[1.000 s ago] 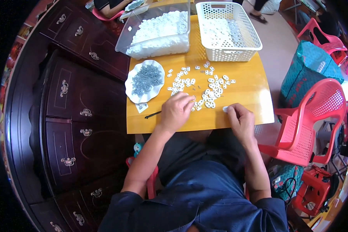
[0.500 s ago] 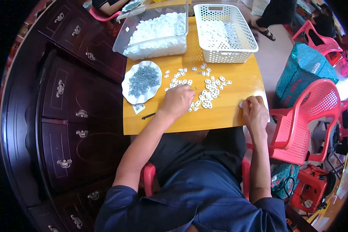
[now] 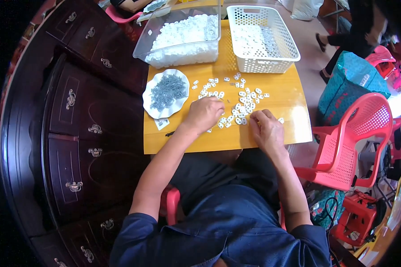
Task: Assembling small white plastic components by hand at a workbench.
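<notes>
Small white two-hole plastic pieces lie scattered in loose clusters on the yellow table. My left hand rests at the left cluster, its fingers curled together; whatever the fingertips hold is hidden. At the near right edge of the pieces is my right hand, fingers bent and drawn together, with their tips down by the table. What it grips, if anything, cannot be made out. One lone white piece lies to the right of that hand. A white scalloped plate holds a heap of thin grey metal parts.
Behind the pieces stand a clear plastic bin full of white parts and a white perforated basket with more. A small dark tool lies by my left forearm. Dark drawers line the left; a pink chair stands right.
My right hand has moved left to the cluster, and a white piece now lies near where it was. My left hand has barely moved. A person in the background has moved.
</notes>
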Demonstrator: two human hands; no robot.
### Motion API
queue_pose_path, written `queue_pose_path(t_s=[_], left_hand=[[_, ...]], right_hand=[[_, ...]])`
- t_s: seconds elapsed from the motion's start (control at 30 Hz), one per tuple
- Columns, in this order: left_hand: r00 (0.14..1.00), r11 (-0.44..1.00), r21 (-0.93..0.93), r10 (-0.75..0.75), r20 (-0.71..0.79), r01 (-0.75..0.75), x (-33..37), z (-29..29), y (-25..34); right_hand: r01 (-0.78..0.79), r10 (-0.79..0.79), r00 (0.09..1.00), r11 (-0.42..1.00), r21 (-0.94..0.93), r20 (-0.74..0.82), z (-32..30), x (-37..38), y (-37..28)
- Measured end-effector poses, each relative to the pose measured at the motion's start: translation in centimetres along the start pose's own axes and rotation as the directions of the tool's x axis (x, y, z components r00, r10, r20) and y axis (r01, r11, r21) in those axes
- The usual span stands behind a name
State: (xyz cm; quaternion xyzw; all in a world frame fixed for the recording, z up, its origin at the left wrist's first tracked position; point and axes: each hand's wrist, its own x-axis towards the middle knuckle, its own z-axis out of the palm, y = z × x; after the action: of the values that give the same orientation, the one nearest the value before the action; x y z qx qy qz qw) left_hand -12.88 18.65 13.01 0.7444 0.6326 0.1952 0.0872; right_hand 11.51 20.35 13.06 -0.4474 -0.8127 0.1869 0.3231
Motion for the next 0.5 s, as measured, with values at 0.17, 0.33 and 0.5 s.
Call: queue_pose_path(t_s=[0.17, 0.33, 0.5], left_hand=[[0.999, 0.999, 0.015, 0.032, 0.01, -0.033, 0.1, -0.3, 0.6], [0.997, 0.996, 0.049, 0.073, -0.016, -0.072, 0.4, 0.0, 1.1], [0.986, 0.981, 0.115, 0.163, -0.038, -0.158, 0.8, 0.5, 1.0]], right_hand=[[-0.026, 0.028, 0.998, 0.999, -0.03, 0.049, 0.8, -0.1, -0.3], [-0.016, 0.02, 0.999, 0.998, -0.069, 0.048, 2.0, -0.3, -0.4], [-0.027, 0.032, 0.998, 0.995, -0.101, 0.049, 2.4, -0.3, -0.6]])
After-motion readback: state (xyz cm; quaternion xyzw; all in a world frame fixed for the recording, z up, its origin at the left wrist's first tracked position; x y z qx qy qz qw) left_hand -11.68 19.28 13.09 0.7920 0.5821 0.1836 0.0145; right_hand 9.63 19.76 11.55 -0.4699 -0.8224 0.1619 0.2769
